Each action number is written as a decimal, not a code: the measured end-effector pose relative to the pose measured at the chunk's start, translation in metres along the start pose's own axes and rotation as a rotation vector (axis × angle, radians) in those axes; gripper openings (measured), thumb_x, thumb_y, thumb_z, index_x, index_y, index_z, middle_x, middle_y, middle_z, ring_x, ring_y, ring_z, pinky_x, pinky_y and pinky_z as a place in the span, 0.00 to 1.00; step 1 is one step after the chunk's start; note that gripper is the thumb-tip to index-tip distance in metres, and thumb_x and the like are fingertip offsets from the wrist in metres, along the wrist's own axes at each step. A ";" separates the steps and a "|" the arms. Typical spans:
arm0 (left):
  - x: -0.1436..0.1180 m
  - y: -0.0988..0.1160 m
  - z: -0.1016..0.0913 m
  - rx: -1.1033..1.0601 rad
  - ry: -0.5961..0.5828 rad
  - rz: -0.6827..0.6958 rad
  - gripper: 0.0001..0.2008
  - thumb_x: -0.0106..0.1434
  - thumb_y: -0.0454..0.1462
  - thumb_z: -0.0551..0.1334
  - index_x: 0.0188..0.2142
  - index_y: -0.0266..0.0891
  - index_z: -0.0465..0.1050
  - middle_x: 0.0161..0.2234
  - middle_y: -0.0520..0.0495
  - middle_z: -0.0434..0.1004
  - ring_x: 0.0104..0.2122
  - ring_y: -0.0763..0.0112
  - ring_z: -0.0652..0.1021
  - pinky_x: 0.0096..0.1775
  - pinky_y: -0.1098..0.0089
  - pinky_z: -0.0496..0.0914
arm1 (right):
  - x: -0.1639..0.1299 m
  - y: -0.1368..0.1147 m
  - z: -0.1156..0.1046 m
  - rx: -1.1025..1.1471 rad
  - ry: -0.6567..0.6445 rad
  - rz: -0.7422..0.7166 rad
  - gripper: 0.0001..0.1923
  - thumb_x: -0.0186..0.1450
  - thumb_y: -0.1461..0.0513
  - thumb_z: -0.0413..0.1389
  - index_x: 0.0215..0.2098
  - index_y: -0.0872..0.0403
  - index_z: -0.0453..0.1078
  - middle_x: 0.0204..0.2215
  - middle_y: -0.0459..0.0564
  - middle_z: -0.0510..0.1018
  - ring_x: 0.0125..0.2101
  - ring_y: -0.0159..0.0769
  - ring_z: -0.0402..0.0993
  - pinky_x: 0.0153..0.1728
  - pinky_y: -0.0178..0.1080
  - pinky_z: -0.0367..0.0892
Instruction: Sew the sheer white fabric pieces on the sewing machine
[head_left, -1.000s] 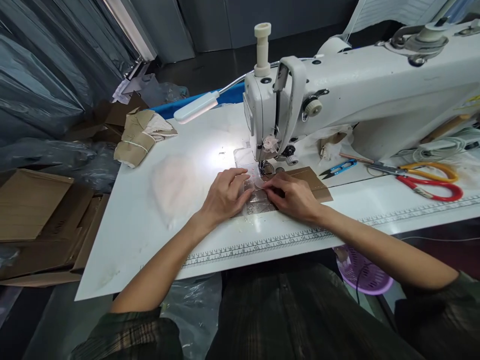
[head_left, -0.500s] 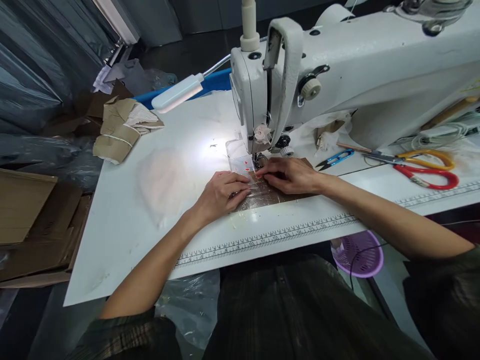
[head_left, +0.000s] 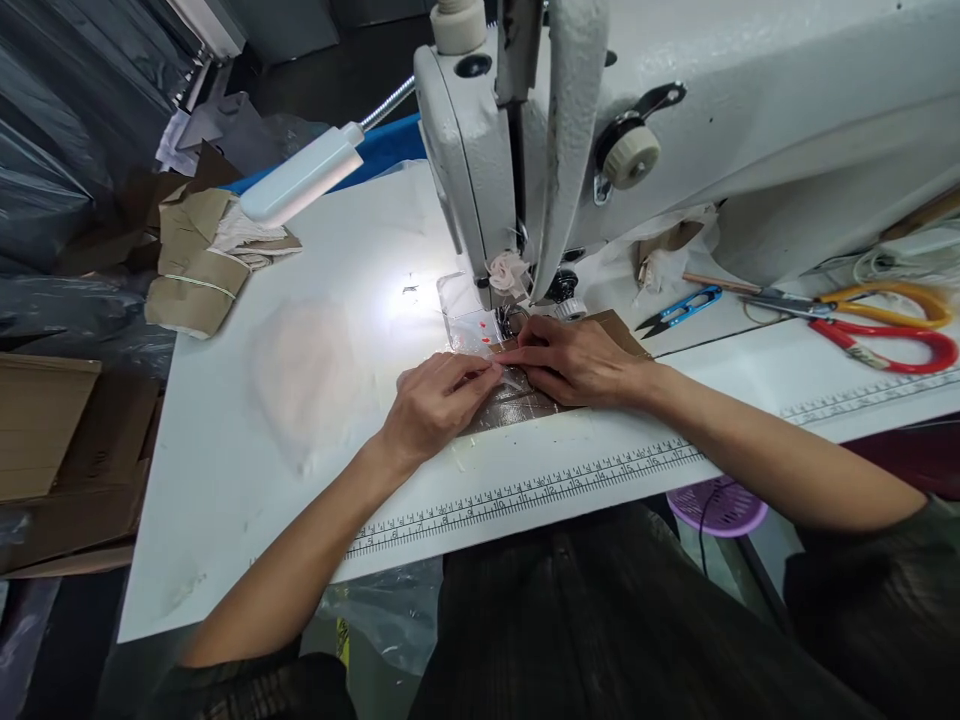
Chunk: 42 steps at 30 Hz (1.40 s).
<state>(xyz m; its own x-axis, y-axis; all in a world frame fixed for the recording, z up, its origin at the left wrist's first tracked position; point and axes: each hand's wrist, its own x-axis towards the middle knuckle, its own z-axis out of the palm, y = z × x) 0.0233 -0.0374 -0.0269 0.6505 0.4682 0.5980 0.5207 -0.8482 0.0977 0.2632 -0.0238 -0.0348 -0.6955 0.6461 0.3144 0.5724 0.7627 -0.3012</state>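
1. The brown sheet [head_left: 517, 408] lies flat on the counter [head_left: 375, 380], beneath and between both hands, on the near side of the sewing machine's presser foot [head_left: 511, 318].
2. Its long axis runs crosswise, left to right, the right end angled slightly away from the wearer.
3. The right hand [head_left: 562, 362] is nearer the presser foot, curled just beside it, index finger stretched leftward.
4. The left hand [head_left: 444, 402] has thumb and fingers drawn nearly together, tips meeting that index finger.
5. A translucent piece [head_left: 513, 378] sits by the fingertips; whether either hand grips it, I can't tell.
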 end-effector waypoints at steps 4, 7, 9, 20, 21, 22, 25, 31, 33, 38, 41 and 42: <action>-0.001 -0.006 0.006 -0.066 -0.103 -0.042 0.06 0.67 0.35 0.61 0.40 0.44 0.77 0.42 0.46 0.81 0.40 0.65 0.80 0.40 0.61 0.76 | 0.001 -0.003 -0.002 -0.040 -0.014 0.000 0.18 0.69 0.61 0.48 0.54 0.51 0.73 0.45 0.56 0.74 0.39 0.40 0.70 0.29 0.38 0.59; -0.002 -0.010 0.003 -0.099 -0.143 -0.095 0.06 0.67 0.38 0.61 0.40 0.46 0.78 0.46 0.45 0.80 0.47 0.60 0.79 0.49 0.52 0.72 | 0.001 -0.005 -0.002 -0.069 -0.020 0.006 0.17 0.70 0.61 0.47 0.53 0.52 0.73 0.45 0.57 0.74 0.40 0.42 0.71 0.30 0.38 0.60; -0.002 -0.011 -0.002 -0.110 -0.169 -0.108 0.07 0.67 0.40 0.61 0.41 0.47 0.78 0.51 0.45 0.77 0.50 0.59 0.77 0.52 0.48 0.69 | 0.001 -0.006 -0.002 -0.063 -0.017 0.017 0.17 0.71 0.61 0.47 0.53 0.53 0.72 0.44 0.57 0.75 0.40 0.42 0.71 0.31 0.39 0.61; 0.003 -0.005 -0.008 0.065 0.030 0.160 0.05 0.63 0.30 0.65 0.36 0.41 0.74 0.35 0.50 0.81 0.29 0.73 0.75 0.31 0.68 0.68 | 0.005 -0.005 -0.001 -0.072 -0.051 -0.070 0.20 0.71 0.61 0.45 0.59 0.49 0.67 0.45 0.56 0.71 0.39 0.40 0.67 0.28 0.37 0.56; 0.003 -0.005 -0.006 0.059 0.020 0.163 0.05 0.63 0.29 0.65 0.36 0.41 0.74 0.34 0.50 0.82 0.29 0.73 0.75 0.30 0.68 0.68 | 0.006 -0.007 -0.001 -0.080 -0.072 -0.061 0.20 0.71 0.60 0.45 0.59 0.49 0.67 0.45 0.57 0.71 0.38 0.40 0.67 0.27 0.37 0.55; 0.002 -0.006 -0.005 0.052 0.010 0.161 0.05 0.63 0.29 0.64 0.37 0.40 0.74 0.34 0.50 0.82 0.28 0.73 0.76 0.30 0.68 0.69 | 0.007 -0.009 -0.001 -0.088 -0.091 -0.044 0.19 0.72 0.60 0.45 0.58 0.49 0.68 0.45 0.57 0.70 0.37 0.40 0.66 0.27 0.37 0.55; -0.001 -0.008 -0.002 0.005 -0.031 0.124 0.03 0.65 0.31 0.63 0.38 0.39 0.75 0.36 0.49 0.82 0.30 0.73 0.78 0.31 0.68 0.71 | 0.010 -0.014 -0.002 -0.120 -0.126 0.033 0.19 0.72 0.59 0.44 0.56 0.50 0.68 0.46 0.58 0.70 0.36 0.39 0.66 0.27 0.38 0.55; 0.001 -0.005 -0.008 -0.090 -0.145 0.096 0.04 0.66 0.35 0.62 0.36 0.40 0.76 0.36 0.51 0.82 0.32 0.73 0.79 0.34 0.67 0.70 | 0.004 -0.021 -0.001 -0.127 -0.094 0.049 0.19 0.70 0.61 0.45 0.57 0.50 0.68 0.47 0.59 0.69 0.41 0.43 0.67 0.29 0.39 0.60; 0.001 -0.003 -0.010 -0.060 -0.173 0.097 0.05 0.67 0.35 0.61 0.35 0.41 0.75 0.38 0.50 0.82 0.34 0.73 0.79 0.38 0.65 0.69 | 0.002 -0.021 0.000 -0.116 -0.083 0.054 0.19 0.70 0.62 0.46 0.57 0.50 0.69 0.47 0.58 0.69 0.43 0.43 0.67 0.29 0.39 0.61; 0.000 0.000 -0.010 0.039 -0.137 0.122 0.04 0.67 0.34 0.61 0.35 0.39 0.75 0.39 0.48 0.82 0.34 0.71 0.78 0.37 0.64 0.68 | 0.000 -0.020 0.002 -0.102 -0.060 0.062 0.21 0.70 0.62 0.45 0.59 0.50 0.66 0.47 0.58 0.69 0.43 0.42 0.67 0.30 0.39 0.63; -0.001 0.000 -0.010 0.063 -0.131 0.153 0.04 0.67 0.33 0.61 0.35 0.39 0.75 0.39 0.48 0.83 0.34 0.71 0.78 0.37 0.64 0.68 | -0.001 -0.020 0.002 -0.082 -0.051 0.053 0.21 0.70 0.62 0.46 0.59 0.50 0.66 0.47 0.57 0.70 0.43 0.42 0.67 0.32 0.40 0.65; -0.001 0.000 -0.010 0.064 -0.130 0.161 0.04 0.67 0.33 0.61 0.35 0.39 0.75 0.39 0.48 0.83 0.33 0.71 0.78 0.37 0.64 0.68 | -0.001 -0.020 0.002 -0.079 -0.050 0.053 0.20 0.70 0.62 0.46 0.59 0.50 0.67 0.47 0.58 0.70 0.43 0.43 0.67 0.33 0.41 0.66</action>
<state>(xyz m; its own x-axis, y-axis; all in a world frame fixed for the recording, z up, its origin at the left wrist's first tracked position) 0.0167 -0.0404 -0.0198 0.7917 0.3597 0.4937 0.4360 -0.8989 -0.0443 0.2520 -0.0396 -0.0309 -0.6834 0.6845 0.2538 0.6398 0.7290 -0.2432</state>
